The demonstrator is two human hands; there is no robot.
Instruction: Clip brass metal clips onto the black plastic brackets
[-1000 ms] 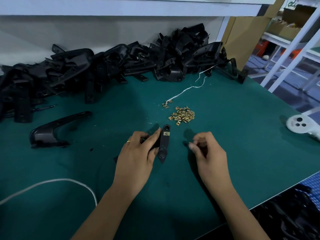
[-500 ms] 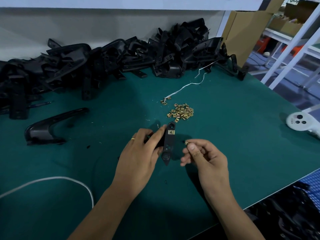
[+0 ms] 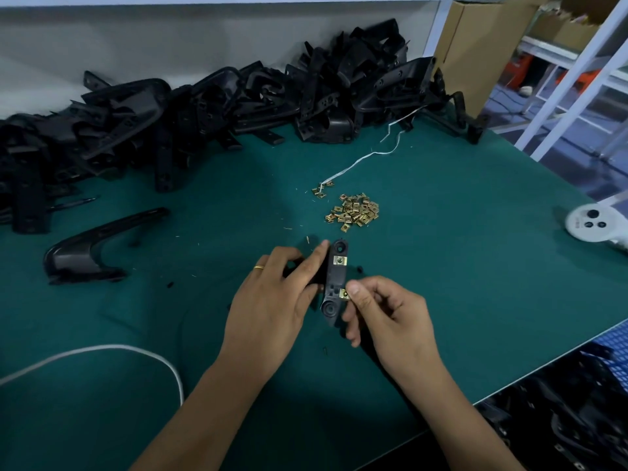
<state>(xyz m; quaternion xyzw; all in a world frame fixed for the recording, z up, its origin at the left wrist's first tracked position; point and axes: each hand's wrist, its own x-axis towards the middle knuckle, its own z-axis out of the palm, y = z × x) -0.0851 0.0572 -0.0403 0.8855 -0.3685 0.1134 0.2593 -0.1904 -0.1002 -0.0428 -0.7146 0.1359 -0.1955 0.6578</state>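
My left hand [image 3: 272, 300] grips a black plastic bracket [image 3: 334, 280] just above the green table, its long flat face turned up. One brass clip [image 3: 339, 260] sits fixed near the bracket's far end. My right hand [image 3: 387, 314] pinches a second brass clip [image 3: 344, 293] between thumb and forefinger and holds it against the bracket's right edge near its lower end. A loose heap of brass clips [image 3: 355, 212] lies on the table just beyond the bracket.
A long pile of black brackets [image 3: 204, 107] runs along the back wall. One curved black part [image 3: 91, 248] lies apart at the left. A white cord [image 3: 119, 351] curves at the near left, a white controller [image 3: 591, 224] lies at the right edge.
My right hand has moved left with a brass clip, from apart from the bracket to touching its right edge. My left hand still holds the bracket.
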